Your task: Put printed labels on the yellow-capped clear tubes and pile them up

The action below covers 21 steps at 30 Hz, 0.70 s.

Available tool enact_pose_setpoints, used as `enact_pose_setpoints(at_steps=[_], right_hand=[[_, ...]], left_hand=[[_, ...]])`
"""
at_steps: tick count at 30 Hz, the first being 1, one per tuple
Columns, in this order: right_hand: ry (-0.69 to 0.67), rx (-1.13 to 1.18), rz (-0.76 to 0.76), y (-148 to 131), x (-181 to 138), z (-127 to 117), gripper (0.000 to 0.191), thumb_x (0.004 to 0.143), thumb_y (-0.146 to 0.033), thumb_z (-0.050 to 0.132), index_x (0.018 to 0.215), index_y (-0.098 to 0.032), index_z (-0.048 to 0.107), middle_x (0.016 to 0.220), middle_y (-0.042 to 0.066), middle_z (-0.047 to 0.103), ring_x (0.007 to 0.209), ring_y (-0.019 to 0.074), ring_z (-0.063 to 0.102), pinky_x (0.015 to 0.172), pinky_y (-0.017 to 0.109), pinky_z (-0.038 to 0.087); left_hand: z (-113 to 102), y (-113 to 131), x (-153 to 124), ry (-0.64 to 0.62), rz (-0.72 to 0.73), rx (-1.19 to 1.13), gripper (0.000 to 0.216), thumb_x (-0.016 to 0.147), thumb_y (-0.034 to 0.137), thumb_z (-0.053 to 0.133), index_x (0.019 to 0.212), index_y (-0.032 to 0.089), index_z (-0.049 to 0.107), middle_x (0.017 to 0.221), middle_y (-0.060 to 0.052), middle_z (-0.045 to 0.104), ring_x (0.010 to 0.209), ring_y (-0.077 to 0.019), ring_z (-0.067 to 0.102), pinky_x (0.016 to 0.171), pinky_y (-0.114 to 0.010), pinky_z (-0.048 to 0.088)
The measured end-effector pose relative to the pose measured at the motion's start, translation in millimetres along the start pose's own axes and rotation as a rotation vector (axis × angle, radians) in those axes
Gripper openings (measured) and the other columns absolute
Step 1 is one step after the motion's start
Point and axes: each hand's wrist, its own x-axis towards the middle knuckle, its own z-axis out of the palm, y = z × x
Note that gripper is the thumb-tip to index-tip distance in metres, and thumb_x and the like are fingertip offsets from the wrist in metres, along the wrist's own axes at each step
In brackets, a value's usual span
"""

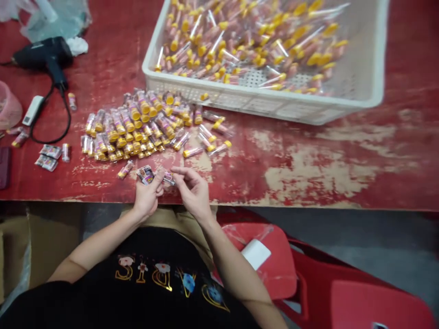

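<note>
My left hand (147,196) is closed around a small stack of printed labels (145,174), its thumb pressed on top, just over the table's front edge. A single printed label (168,177) with purple on it spans the gap between the hands. The fingertips of my right hand (195,194) pinch the end of that label. One wrapped tube (125,169) with a yellow end lies just beyond my left hand. Behind it is a pile of yellow-capped small tubes (130,125), many in printed wraps; several clear ones lie loose at its right side.
A white plastic crate (219,98) full of yellow-capped tubes stands at the back. On the left lie a black heat gun (51,55) with its cord, more labels (48,157) and a pink container (8,106). Red chairs (274,265) stand at right, below the worn red table (254,173).
</note>
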Motion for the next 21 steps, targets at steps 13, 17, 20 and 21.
enact_pose_setpoints(at_steps=[13,17,20,21], right_hand=[[0.262,-1.238,-0.243,1.3,99.5,-93.1,0.024,0.086,-0.029,0.059,0.102,-0.011,0.062,0.112,0.023,0.062,0.113,0.0372,0.05,0.096,0.059,0.039],[0.219,-0.988,-0.42,-16.0,57.1,-90.1,0.026,0.092,-0.03,0.056,0.113,-0.016,0.064,0.111,0.015,0.068,0.104,0.0285,0.059,0.096,0.051,0.045],[0.094,-0.7,-0.546,-30.4,9.7,-90.1,0.028,0.09,-0.027,0.062,0.118,-0.022,0.066,0.107,0.01,0.07,0.098,0.0229,0.065,0.088,0.042,0.053],[0.065,-0.656,-0.567,-33.1,-3.0,-89.6,0.03,0.089,-0.025,0.064,0.118,-0.022,0.066,0.106,0.009,0.07,0.097,0.0225,0.066,0.086,0.041,0.055]], left_hand=[[27.1,-9.5,9.9,0.018,-0.173,-0.095,0.06,0.042,0.032,0.098,0.071,0.013,0.049,0.063,0.008,0.049,0.046,0.0012,0.04,0.038,-0.011,0.021],[25.9,-5.7,8.2,0.028,-0.175,-0.146,0.059,0.042,0.029,0.098,0.069,0.014,0.048,0.063,0.008,0.048,0.047,0.0009,0.041,0.038,-0.011,0.02],[25.9,-3.5,7.5,0.022,-0.176,-0.179,0.057,0.044,0.028,0.098,0.07,0.014,0.049,0.063,0.009,0.047,0.047,0.0013,0.04,0.038,-0.011,0.02],[26.4,-3.0,7.0,0.016,-0.181,-0.183,0.056,0.045,0.028,0.098,0.07,0.013,0.05,0.064,0.009,0.047,0.047,0.0014,0.04,0.038,-0.011,0.021]])
